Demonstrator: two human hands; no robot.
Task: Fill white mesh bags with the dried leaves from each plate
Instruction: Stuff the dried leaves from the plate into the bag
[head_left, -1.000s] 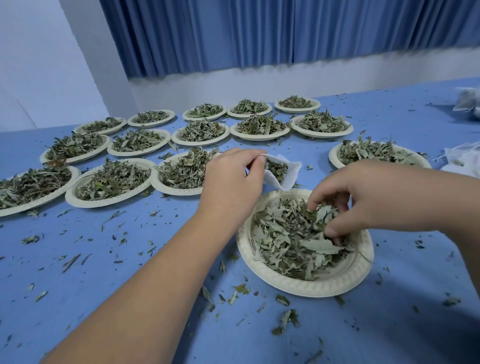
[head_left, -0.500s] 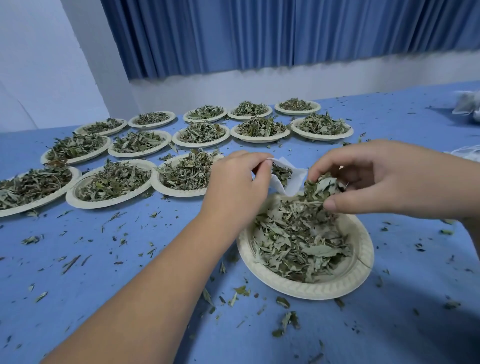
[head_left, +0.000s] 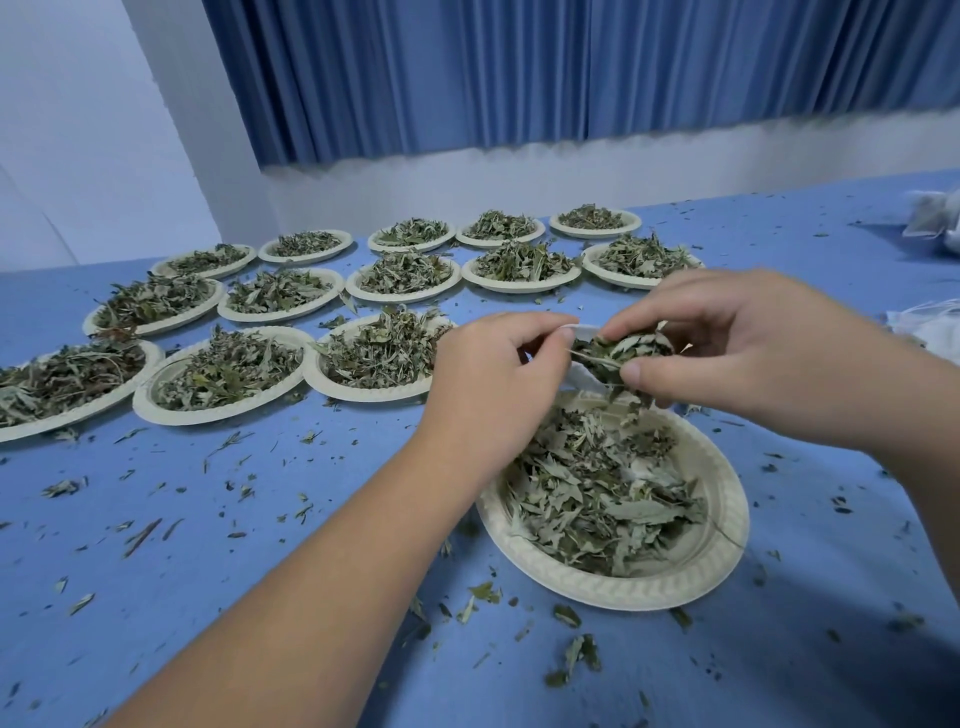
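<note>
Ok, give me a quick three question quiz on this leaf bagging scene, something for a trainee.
1. True or false: the right hand pinches leaves at the bag.
2. Which hand holds the bag's edge? A: left hand. B: right hand. C: neither.
3. Fill in: the table is ____ in colour.
Key: 1 true. 2 A. 3 blue.
</note>
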